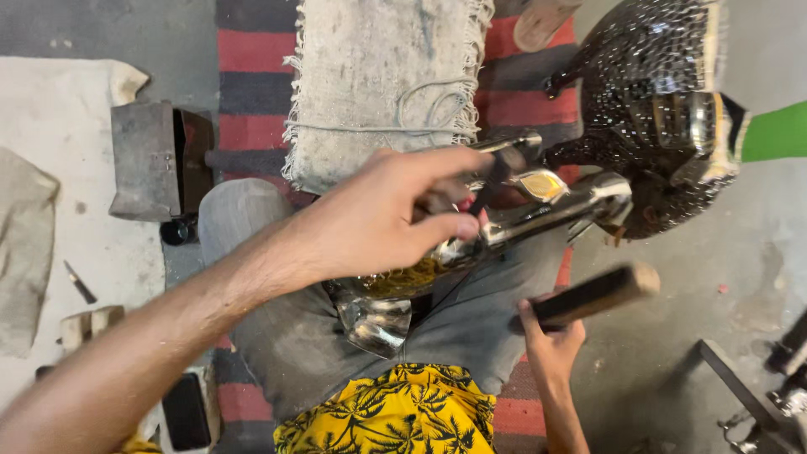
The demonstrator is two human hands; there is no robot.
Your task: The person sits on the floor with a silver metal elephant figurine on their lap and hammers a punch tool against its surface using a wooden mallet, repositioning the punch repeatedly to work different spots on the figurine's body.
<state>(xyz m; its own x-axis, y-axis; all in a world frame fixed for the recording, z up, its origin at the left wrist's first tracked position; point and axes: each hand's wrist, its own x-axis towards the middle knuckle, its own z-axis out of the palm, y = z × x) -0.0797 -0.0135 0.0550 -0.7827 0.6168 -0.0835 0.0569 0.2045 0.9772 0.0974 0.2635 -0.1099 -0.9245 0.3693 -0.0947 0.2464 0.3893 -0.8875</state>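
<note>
The shiny metal piece [504,223] lies across the person's lap, a curved, polished casting whose hollow lower part [403,282] holds a yellowish-brown filling. All else is placed from it here. Beyond it, on the red and grey striped rug [252,50], lies a fringed grey cloth pad [378,84] with a loop of cord on top. Up and to the right of the metal piece stands a large dark figure [664,118] covered in small mirror tiles, its lower edge close against the metal piece's far end. Well off to the left sits a grey metal block [147,160], with a small dark tool [80,283] lying on the pale floor cloth below it.

The left hand [378,219] reaches over the metal piece, its fingers pinched around a thin dark punch [496,176] whose tip rests on the shiny surface. Just below and right of the metal piece, the right hand [551,336] is clenched around the handle of a wooden mallet [597,294], which is raised clear of it. A black phone [185,412] lies near the left elbow, well below and left.
</note>
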